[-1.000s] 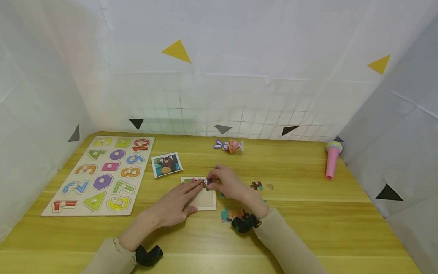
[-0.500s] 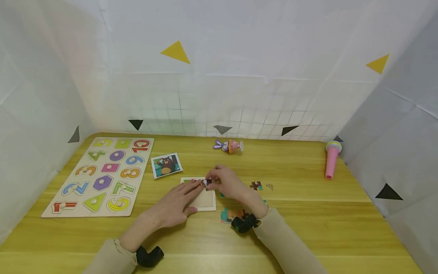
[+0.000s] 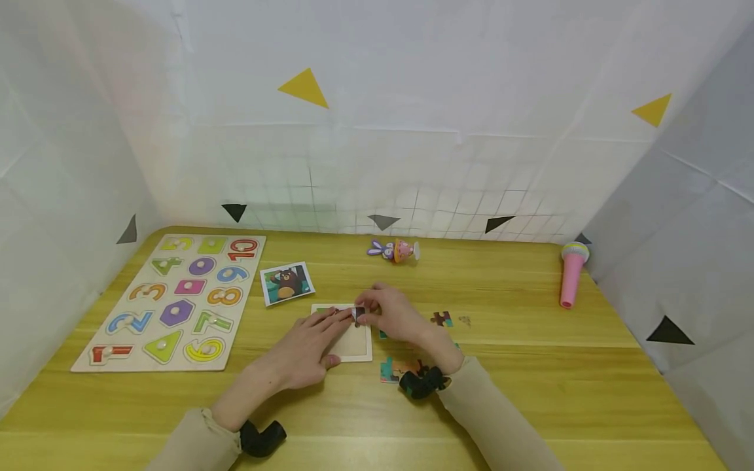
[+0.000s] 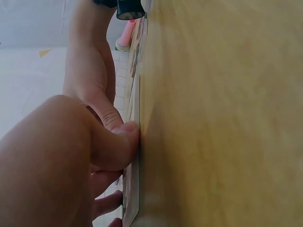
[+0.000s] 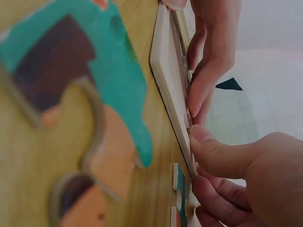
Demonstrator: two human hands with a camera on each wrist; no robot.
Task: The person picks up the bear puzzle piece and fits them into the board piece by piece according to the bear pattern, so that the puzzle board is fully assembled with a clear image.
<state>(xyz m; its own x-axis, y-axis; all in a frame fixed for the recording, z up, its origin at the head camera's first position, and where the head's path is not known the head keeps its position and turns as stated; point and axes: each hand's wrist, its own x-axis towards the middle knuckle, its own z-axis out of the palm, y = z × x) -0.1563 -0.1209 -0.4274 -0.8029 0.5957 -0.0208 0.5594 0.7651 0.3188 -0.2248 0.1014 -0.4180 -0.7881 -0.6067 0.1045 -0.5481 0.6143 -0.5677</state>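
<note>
A shallow wooden puzzle tray [image 3: 370,345] lies in the middle of the table, with pieces along its far side. My left hand [image 3: 300,353] rests over it with fingers extended, fingertips pressing on the pieces there. Its thumb touches the near rim. At the tray's far right corner my right hand [image 3: 396,317] pinches a dark and white jigsaw piece [image 3: 358,313] between thumb and fingers. In the right wrist view that piece [image 5: 188,119] sits at the right thumb's tip, close to the left fingertips. The left fingers hide part of the far row.
Loose jigsaw pieces [image 3: 387,371] lie right of the tray, partly under the right forearm. A bear picture card [image 3: 287,284] is behind it to the left. Farther out are a number board [image 3: 177,288], a rabbit toy [image 3: 394,250] and a pink toy microphone [image 3: 571,275].
My left fingers have shifted slightly rightward, up to the piece at the far right corner. The right hand keeps its pinch there, almost unmoved.
</note>
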